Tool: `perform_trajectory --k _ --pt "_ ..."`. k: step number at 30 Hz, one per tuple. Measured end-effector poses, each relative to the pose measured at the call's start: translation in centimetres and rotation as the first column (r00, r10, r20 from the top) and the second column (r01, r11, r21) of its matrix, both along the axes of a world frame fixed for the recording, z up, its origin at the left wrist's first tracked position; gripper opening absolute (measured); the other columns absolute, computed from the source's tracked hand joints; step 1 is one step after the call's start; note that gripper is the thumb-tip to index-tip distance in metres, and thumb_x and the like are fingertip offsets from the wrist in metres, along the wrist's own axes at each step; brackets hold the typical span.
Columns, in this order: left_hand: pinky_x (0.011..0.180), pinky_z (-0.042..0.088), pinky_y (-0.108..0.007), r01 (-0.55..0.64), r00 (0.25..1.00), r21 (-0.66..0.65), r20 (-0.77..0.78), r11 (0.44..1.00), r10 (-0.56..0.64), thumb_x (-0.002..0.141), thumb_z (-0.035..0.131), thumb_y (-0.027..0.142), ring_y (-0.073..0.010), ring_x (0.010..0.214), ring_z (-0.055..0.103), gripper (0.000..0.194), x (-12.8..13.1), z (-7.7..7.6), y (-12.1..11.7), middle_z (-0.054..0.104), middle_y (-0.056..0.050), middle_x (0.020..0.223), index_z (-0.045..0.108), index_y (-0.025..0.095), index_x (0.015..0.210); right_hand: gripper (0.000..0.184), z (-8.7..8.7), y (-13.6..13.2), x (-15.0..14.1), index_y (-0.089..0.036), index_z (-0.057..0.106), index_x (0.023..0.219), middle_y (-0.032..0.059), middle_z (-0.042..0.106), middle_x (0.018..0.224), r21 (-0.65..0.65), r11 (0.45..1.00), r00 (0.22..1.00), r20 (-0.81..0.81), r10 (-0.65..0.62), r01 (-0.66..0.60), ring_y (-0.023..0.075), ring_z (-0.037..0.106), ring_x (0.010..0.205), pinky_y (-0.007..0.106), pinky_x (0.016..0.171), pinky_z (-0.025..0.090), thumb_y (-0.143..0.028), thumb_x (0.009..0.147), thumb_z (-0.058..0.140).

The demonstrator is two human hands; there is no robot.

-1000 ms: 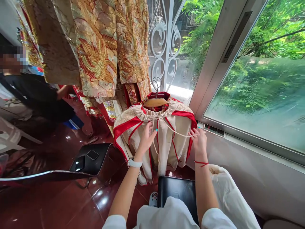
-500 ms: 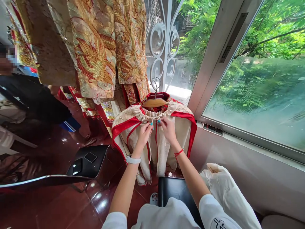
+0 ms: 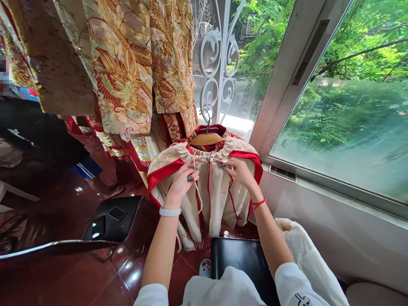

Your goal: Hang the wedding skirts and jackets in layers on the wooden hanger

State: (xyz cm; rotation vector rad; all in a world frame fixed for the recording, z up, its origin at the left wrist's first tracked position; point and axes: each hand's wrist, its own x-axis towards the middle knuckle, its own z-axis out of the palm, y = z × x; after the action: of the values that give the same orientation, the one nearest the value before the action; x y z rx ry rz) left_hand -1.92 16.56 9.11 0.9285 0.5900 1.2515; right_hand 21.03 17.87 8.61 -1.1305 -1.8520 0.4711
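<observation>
A cream garment bag [image 3: 219, 195] with red trim hangs in front of me on a wooden hanger [image 3: 207, 138]. Its gathered neck has a thin cream drawstring [image 3: 198, 193]. My left hand [image 3: 182, 180] is closed on the drawstring just left of the neck's middle, one end of the cord dangling below it. My right hand [image 3: 239, 171] is pinched on the cord just right of the middle. Both hands rest against the bag's front.
Gold and red embroidered robes [image 3: 127, 72] hang at upper left. A black chair [image 3: 114, 216] stands on the dark red tiled floor at left, a black stool [image 3: 242, 259] under my knees. A person in black [image 3: 38, 136] is at far left. The window [image 3: 344, 119] and its sill are to the right.
My right hand came in from the bag's right edge to the neck, met the left hand there, and now both hands have drawn slightly apart along the drawstring.
</observation>
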Motion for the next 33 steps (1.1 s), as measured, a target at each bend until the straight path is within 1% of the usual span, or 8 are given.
perform_trajectory --k 6,8,11,15,18,23,28,33 --pt "0.045 0.025 -0.02 -0.09 0.96 0.184 -0.245 0.979 0.135 0.072 0.074 0.024 -0.0046 0.051 0.026 0.041 1.0 0.4 0.7 0.059 0.0 0.083 0.074 0.022 0.113 0.025 0.2 1.8 -4.1 -0.023 0.075 0.081 0.0083 0.061 0.085 0.169 0.888 0.885 -0.277 -0.373 0.427 0.0218 0.054 0.079 0.034 0.073 0.041 -0.035 0.091 0.055" --pt "0.047 0.029 -0.02 -0.155 0.918 0.269 -0.317 0.951 0.239 0.075 0.073 0.026 -0.0068 0.055 0.032 0.042 1.4 0.4 1.2 0.061 -0.002 0.089 0.073 0.023 0.117 0.028 0.6 2.5 -5.5 -0.023 0.075 0.078 0.0074 0.06 0.08 0.188 0.913 0.89 -0.36 -0.279 0.362 0.0208 0.052 0.076 0.034 0.071 0.042 -0.042 0.09 0.059" --pt "0.062 0.043 -0.022 -0.226 0.79 0.48 -0.419 0.848 0.448 0.082 0.068 0.025 -0.0131 0.074 0.048 0.034 1.5 0.5 2.1 0.059 -0.006 0.098 0.075 0.023 0.115 0.036 1.5 3.4 -5.8 -0.022 0.075 0.07 0.0041 0.056 0.07 0.147 0.989 0.943 -0.327 0.061 -0.013 0.0174 0.048 0.067 0.031 0.062 0.039 -0.052 0.085 0.065" --pt "0.087 0.048 -0.028 -0.05 0.669 0.655 -0.539 0.754 0.512 0.088 0.058 0.017 -0.0161 0.094 0.053 0.032 0.9 0.8 3.4 0.049 -0.004 0.098 0.075 0.024 0.114 0.041 2.6 3.9 -4.7 -0.02 0.076 0.07 0.0025 0.057 0.069 0.045 0.946 0.917 -0.235 0.322 -0.32 0.0157 0.048 0.067 0.029 0.062 0.039 -0.059 0.081 0.069" --pt "0.093 0.048 -0.029 0.059 0.673 0.678 -0.569 0.732 0.473 0.089 0.054 0.012 -0.0154 0.098 0.054 0.038 0.5 0.8 3.7 0.048 -0.004 0.102 0.073 0.025 0.118 0.041 2.8 4.0 -4.2 -0.02 0.076 0.072 0.0021 0.057 0.07 0.034 0.951 0.932 -0.191 0.309 -0.309 0.0152 0.047 0.067 0.029 0.062 0.038 -0.059 0.079 0.071" --pt "0.078 0.053 -0.027 0.023 0.665 0.69 -0.551 0.724 0.505 0.089 0.053 0.014 -0.0146 0.088 0.058 0.032 0.8 0.6 3.3 0.05 -0.007 0.116 0.071 0.023 0.113 0.041 2.0 3.7 -4.3 -0.019 0.07 0.072 0.0039 0.059 0.079 0.076 0.957 0.922 -0.258 0.289 -0.279 0.0172 0.053 0.075 0.03 0.066 0.043 -0.059 0.084 0.067" --pt "0.089 0.051 -0.033 -0.039 0.558 0.804 -0.475 0.593 0.68 0.089 0.054 0.011 -0.0197 0.097 0.059 0.018 1.1 0.8 3.4 0.055 -0.008 0.107 0.069 0.019 0.095 0.028 2.0 3.3 -4.4 -0.019 0.062 0.075 0.0064 0.059 0.09 0.119 0.973 0.963 -0.166 0.214 -0.196 0.0181 0.055 0.081 0.03 0.068 0.045 -0.042 0.091 0.06" --pt "0.089 0.048 -0.034 0.064 0.404 0.84 -0.515 0.538 0.756 0.095 0.047 0.015 -0.0209 0.094 0.059 0.022 -1.1 0.9 3.1 0.058 -0.008 0.102 0.068 0.02 0.098 0.018 2.4 3.1 -2.2 -0.021 0.057 0.074 0.0087 0.06 0.093 0.289 0.952 0.994 0.025 -0.111 0.099 0.0228 0.053 0.091 0.036 0.081 0.045 -0.014 0.087 0.048"
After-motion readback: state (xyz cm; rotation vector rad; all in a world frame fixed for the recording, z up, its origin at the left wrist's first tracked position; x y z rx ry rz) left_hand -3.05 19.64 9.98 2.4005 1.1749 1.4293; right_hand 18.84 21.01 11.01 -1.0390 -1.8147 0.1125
